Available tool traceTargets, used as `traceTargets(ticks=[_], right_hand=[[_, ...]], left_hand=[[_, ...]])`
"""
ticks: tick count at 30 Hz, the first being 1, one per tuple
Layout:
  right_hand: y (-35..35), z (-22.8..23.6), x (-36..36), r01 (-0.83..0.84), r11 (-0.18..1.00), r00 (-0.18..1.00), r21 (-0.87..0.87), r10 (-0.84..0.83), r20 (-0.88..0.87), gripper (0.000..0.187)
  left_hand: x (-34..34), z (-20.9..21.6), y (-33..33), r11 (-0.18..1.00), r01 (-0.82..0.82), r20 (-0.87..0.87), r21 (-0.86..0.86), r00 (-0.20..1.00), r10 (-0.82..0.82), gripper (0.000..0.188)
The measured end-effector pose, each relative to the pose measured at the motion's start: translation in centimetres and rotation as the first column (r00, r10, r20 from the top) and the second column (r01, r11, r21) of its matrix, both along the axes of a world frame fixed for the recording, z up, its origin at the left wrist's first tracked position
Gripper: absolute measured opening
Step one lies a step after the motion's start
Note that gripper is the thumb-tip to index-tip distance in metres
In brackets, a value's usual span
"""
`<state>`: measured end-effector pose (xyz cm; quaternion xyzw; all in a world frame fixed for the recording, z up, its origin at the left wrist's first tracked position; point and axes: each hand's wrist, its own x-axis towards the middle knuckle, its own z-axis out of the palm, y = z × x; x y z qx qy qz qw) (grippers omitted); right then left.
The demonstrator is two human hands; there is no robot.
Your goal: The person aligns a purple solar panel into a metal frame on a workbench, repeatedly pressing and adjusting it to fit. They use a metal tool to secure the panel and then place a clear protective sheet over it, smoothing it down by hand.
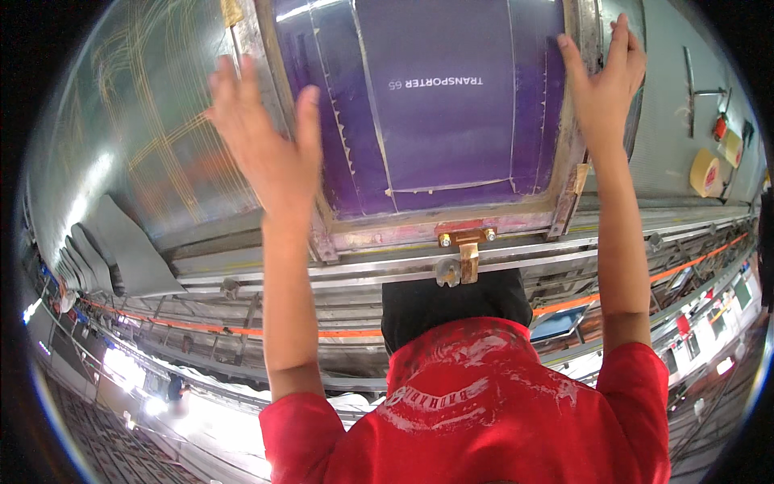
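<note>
A screen-printing frame [451,230] with worn, stained bars lies on the long table in front of me. Its purple screen [451,137] carries light tape strips along the sides and near edge, and pale lettering in the middle. My left hand [270,153], slightly blurred, is over the left bar with fingers and thumb spread. Over the right bar is my right hand [609,85], thumb on the inner side and fingers toward the outer side. Neither hand holds anything, and I cannot tell whether they touch the frame. A copper-coloured bracket [468,256] is bolted to the near bar.
Metal rails [218,281] run along the table's near edge. Left of the frame is a shiny surface with yellowish line marks [161,137], and grey curled sheets [133,246]. Tape rolls [704,173] and a T-shaped metal tool [691,93] lie on the right.
</note>
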<state>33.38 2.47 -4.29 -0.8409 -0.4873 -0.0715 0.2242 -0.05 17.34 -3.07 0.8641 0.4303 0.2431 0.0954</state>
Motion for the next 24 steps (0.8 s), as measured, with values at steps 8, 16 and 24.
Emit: traceTargets(ticks=[8,16,24], right_hand=[[-1.3,0.5,-8.7,-0.362,0.908,0.93,-0.213,0.334,-0.154,0.091],[-1.1,1.2,-8.6,-0.355,0.795,0.934,-0.492,0.281,-0.22,0.095],[-1.1,1.3,-8.6,-0.348,0.786,0.936,-0.511,0.265,-0.229,0.096]], left_hand=[[5.5,-2.0,-6.3,0.971,0.119,-0.272,-0.209,0.947,-0.174,0.089],[5.6,-3.0,-6.7,0.973,0.102,-0.382,-0.206,0.907,-0.176,0.094],[5.8,-2.8,-6.8,0.973,0.092,-0.409,-0.214,0.896,-0.174,0.092]])
